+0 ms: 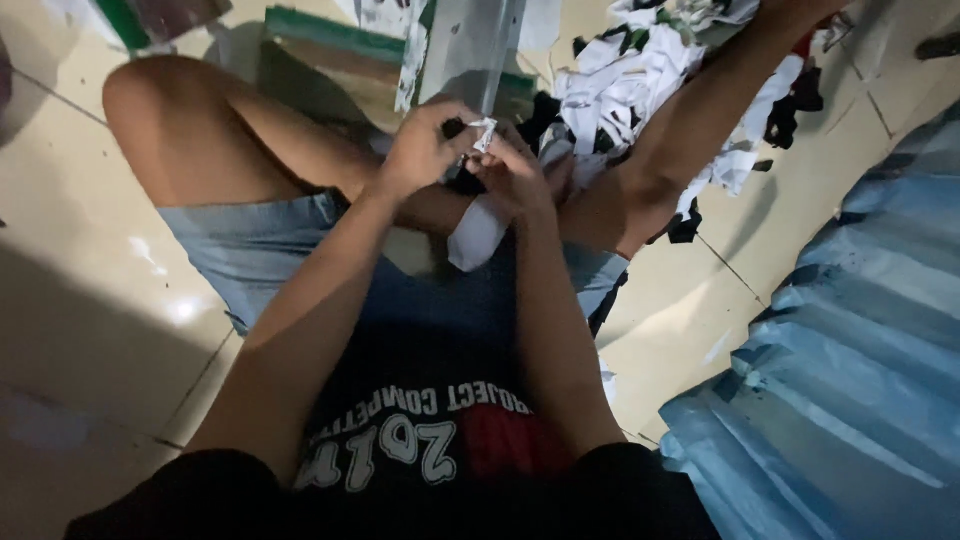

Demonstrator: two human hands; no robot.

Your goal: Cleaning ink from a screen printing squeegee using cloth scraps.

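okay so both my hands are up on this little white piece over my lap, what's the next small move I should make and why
Probably pull the small white piece taut between both hands. The left hand and right hand both pinch it, it looks crumpled, and a white cloth hangs below. Dim light hides how the fingers grip.

Dark printed t-shirt [430, 400], light blue denim shorts [260, 250], bare arms and legs.

Both hands raised together, left hand [425, 150] pinching, right hand [515, 175] curled
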